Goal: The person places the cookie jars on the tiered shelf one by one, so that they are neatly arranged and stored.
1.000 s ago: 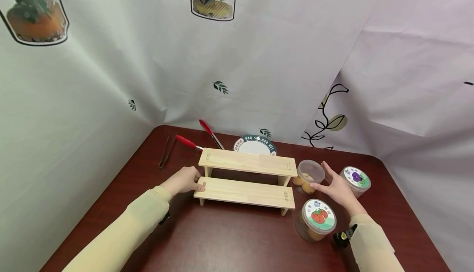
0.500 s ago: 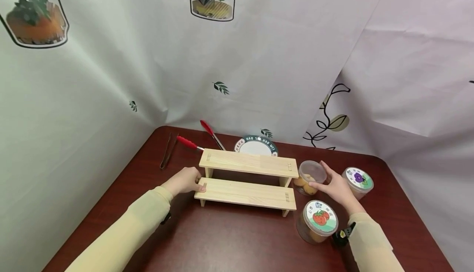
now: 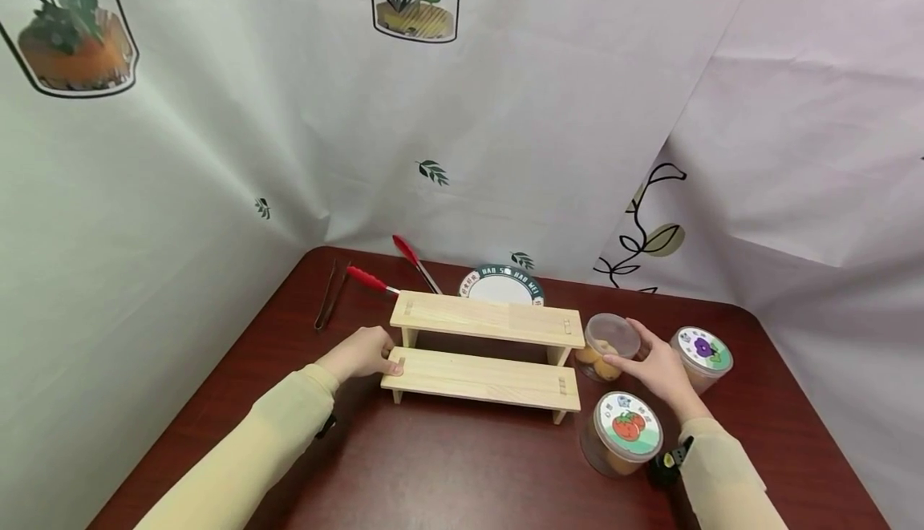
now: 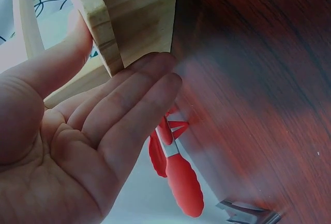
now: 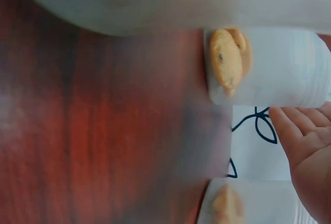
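A two-step wooden shelf (image 3: 485,320) stands mid-table on the dark red table (image 3: 447,466). My left hand (image 3: 378,362) holds the left end of its lower step, thumb on top and fingers against the end; the left wrist view shows the hand (image 4: 103,125) pinching the board (image 4: 139,22). Right of the shelf stands a clear jar (image 3: 609,337) with cookies inside. My right hand (image 3: 642,354) wraps its right side. In the right wrist view the fingertips (image 5: 289,125) lie at the jar (image 5: 274,69).
A tomato-labelled jar (image 3: 626,432) stands in front of my right hand and a purple-labelled jar (image 3: 703,354) to its right. Behind the shelf lie red-handled tongs (image 3: 393,265), dark tongs (image 3: 326,297) and a plate (image 3: 501,283). Printed curtains close off the back and sides.
My right hand has moved in and closed round the clear jar. The left hand stays at the shelf's end.
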Tool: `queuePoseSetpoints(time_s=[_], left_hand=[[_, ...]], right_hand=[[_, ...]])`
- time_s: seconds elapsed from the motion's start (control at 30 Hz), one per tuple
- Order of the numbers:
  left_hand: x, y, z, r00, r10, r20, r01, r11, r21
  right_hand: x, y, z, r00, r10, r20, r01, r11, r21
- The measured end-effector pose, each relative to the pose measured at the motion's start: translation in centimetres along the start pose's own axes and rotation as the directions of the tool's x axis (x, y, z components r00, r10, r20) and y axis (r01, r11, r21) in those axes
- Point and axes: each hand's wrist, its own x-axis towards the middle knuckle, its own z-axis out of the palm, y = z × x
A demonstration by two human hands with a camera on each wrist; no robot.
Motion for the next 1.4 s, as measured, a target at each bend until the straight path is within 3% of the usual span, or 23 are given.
queuePoseSetpoints(time_s=[0.57,0.83,0.97,1.2,1.4], left_hand=[[0.4,-0.5,0.2,1.000,0.018,-0.008,-0.018,1.000,0.014],[0.2,-0.3,0.1,1.000,0.023,-0.011,-0.022,1.000,0.017],[0.3,-0.4,0.2,1.000,0.020,0.003,-0.020,1.000,0.008],[0.1,-0.5,0.0,0.999,0.033,0.017,-0.033,0.999,0.012],[0.0,-0.2,0.1,1.000,0.006,-0.003,-0.006,1.000,0.029]], right_hand=[[-1.4,-1.8,-1.5,0.996,0.027,-0.080,-0.027,1.000,-0.006],[-2.4,-3.4,-2.9,0.995,0.002,-0.104,-0.008,0.998,-0.060],[-2.8,-4.0,-3.5,0.988,-0.021,-0.151,0.011,0.998,-0.064],[-3.3,-4.9,-4.6,0.980,-0.044,-0.194,0.050,0.998,0.025],[-3.5,-5.8,-4.9,0.964,-0.056,-0.260,0.055,0.998,-0.009]])
